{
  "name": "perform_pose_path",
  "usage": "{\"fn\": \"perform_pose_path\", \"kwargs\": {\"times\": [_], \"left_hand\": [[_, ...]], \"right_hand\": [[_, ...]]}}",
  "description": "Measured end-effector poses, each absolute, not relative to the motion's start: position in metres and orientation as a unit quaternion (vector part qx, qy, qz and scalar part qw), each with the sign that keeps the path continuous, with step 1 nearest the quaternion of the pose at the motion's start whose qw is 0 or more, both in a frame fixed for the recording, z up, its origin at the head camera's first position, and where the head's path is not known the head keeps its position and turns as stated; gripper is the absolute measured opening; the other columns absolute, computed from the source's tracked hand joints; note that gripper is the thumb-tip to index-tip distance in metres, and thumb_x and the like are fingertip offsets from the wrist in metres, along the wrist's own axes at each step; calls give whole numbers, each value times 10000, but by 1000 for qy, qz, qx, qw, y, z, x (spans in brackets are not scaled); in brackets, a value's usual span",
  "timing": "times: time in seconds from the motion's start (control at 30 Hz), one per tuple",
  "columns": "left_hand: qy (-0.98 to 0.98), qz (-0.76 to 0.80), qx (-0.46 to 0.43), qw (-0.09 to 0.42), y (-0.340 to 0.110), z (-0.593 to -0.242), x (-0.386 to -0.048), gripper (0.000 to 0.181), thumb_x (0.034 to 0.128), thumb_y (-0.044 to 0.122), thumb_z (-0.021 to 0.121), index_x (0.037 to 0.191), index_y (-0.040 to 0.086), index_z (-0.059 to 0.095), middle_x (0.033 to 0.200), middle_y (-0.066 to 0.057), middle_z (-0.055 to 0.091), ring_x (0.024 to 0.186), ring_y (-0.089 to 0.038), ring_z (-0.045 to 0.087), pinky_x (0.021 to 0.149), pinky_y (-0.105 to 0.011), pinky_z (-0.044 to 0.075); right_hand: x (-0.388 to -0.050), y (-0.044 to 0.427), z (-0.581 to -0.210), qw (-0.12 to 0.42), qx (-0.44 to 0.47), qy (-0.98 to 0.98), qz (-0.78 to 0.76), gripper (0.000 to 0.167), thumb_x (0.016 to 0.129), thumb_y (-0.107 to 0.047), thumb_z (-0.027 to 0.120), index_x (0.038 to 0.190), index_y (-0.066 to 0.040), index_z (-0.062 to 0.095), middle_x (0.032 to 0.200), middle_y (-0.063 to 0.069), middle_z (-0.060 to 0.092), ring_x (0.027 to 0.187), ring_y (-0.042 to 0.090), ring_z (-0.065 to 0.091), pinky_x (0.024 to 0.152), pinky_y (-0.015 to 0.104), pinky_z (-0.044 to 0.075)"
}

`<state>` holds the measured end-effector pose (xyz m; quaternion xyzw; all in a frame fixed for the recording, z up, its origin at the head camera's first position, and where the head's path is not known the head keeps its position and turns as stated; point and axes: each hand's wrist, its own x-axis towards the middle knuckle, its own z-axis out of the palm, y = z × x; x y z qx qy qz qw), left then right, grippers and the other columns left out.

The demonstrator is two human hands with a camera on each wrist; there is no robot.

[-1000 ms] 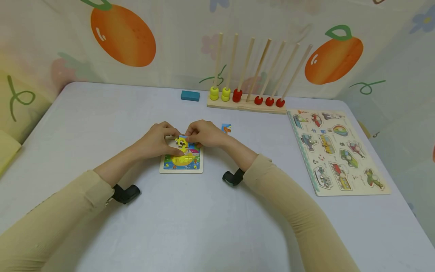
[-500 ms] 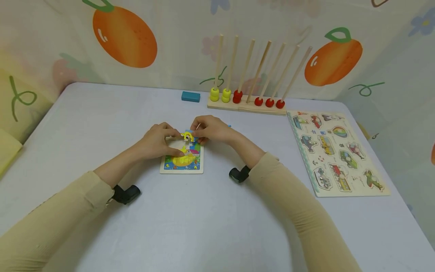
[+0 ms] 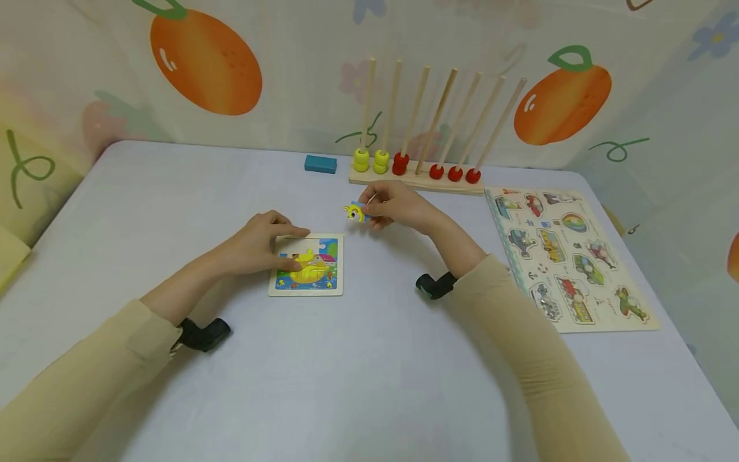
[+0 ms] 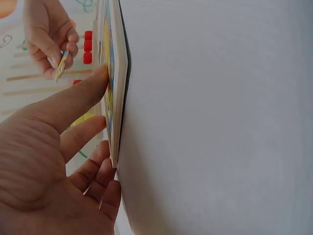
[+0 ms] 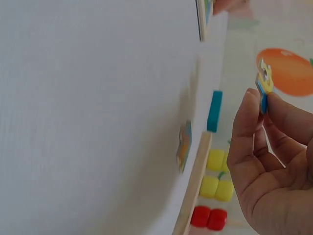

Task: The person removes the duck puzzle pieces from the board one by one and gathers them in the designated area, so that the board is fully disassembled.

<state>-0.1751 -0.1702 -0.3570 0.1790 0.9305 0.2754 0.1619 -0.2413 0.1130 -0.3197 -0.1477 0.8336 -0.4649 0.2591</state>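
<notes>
A small square puzzle board [image 3: 306,292] with a yellow duck picture lies flat on the table, part of its upper left bare. Across its left side my left hand [image 3: 251,247] rests, thumb pressing the picture and a fingertip at the top edge; the left wrist view shows that thumb [image 4: 80,98] on the board's face [image 4: 115,93]. Beyond the board's upper right corner, my right hand [image 3: 401,205] pinches a blue and yellow piece with an eye [image 3: 354,213] above the table. The right wrist view shows this piece [image 5: 264,81] between thumb and fingers.
Another loose piece [image 5: 184,147] lies on the table in the right wrist view. A teal block [image 3: 320,164] and a peg rack [image 3: 416,184] with yellow and red beads stand at the back. On the right lies a larger picture board [image 3: 554,256].
My right hand has lifted the eye piece off the board and carried it right and back. My left hand has shifted slightly left, its thumb still on the picture.
</notes>
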Motion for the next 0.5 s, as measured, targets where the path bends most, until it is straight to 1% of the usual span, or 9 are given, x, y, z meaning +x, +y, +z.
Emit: {"fn": "perform_pose_path", "kwargs": {"times": [0.1, 0.2, 0.43, 0.5], "left_hand": [[925, 283, 194, 166, -175, -356, -174, 665, 810, 305, 802, 1408, 141, 560, 1389, -194, 454, 1295, -379, 373, 1066, -570, 376], [918, 294, 203, 171, -178, -356, -172, 685, 810, 281, 804, 1422, 118, 541, 1403, -191, 441, 1312, -378, 360, 1094, -581, 348], [913, 306, 200, 182, -181, -355, -171, 703, 807, 272, 809, 1432, 115, 527, 1424, -187, 421, 1336, -384, 334, 1113, -603, 327], [912, 307, 199, 184, -181, -356, -171, 704, 806, 263, 811, 1432, 114, 527, 1426, -189, 417, 1338, -388, 332, 1117, -609, 323]], "right_hand": [[-244, 125, -317, 255, -136, 832, -474, 199, 980, -133, 599, 1139, -15, 594, 890, 71, 594, 765, 236, 657, 762, 276, 603], [-248, 137, -317, 243, -126, 835, -478, 206, 973, -131, 611, 1139, -9, 609, 894, 59, 596, 774, 221, 663, 762, 266, 606], [-256, 161, -321, 223, -120, 847, -468, 210, 966, -131, 619, 1132, -4, 641, 924, 20, 599, 814, 174, 625, 749, 217, 580], [-257, 166, -322, 222, -115, 852, -460, 223, 967, -135, 619, 1144, 0, 638, 941, 24, 602, 829, 183, 625, 748, 210, 577]]}}
